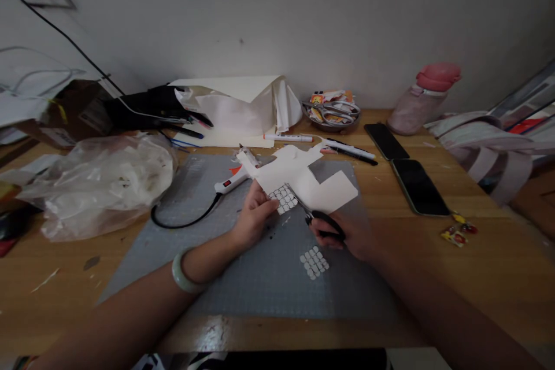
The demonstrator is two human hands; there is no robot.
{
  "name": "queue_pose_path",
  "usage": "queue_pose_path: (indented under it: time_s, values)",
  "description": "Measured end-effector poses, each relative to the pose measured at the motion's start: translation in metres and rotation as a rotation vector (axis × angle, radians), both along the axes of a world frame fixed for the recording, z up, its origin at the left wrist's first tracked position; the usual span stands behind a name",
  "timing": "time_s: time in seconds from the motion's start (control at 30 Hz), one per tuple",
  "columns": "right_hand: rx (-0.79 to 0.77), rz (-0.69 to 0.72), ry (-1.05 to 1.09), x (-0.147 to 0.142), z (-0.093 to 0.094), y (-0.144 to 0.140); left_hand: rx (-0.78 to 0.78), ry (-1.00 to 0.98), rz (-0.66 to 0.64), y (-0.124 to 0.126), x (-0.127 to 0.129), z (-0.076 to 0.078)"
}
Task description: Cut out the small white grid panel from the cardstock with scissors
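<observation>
Nearby, glue gun (229, 183), plastic bag (102, 182), phones (420, 186), bottle (422, 101).

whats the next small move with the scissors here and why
Probably close the scissors a little further along the edge of the patterned patch. The right hand has the blades at the white paper, the left hand pinches the sheet beside that patch, and a similar cut-out piece lies on the grey mat.
</observation>
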State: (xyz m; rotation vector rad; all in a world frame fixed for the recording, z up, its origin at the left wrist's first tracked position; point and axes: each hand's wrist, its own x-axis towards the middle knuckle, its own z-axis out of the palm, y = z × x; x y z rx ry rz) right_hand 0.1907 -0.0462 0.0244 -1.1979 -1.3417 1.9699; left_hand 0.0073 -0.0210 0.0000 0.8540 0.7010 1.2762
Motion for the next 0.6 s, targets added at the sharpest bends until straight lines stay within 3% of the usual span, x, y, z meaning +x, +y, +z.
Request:
queue_pose_path:
  time_s: [0.6]
  values:
    - [0.005,-0.004,0.093,0.0068,-0.0077,0.0013,-0.006,0.055,0.029,0.0032,-0.0031,-0.0047]
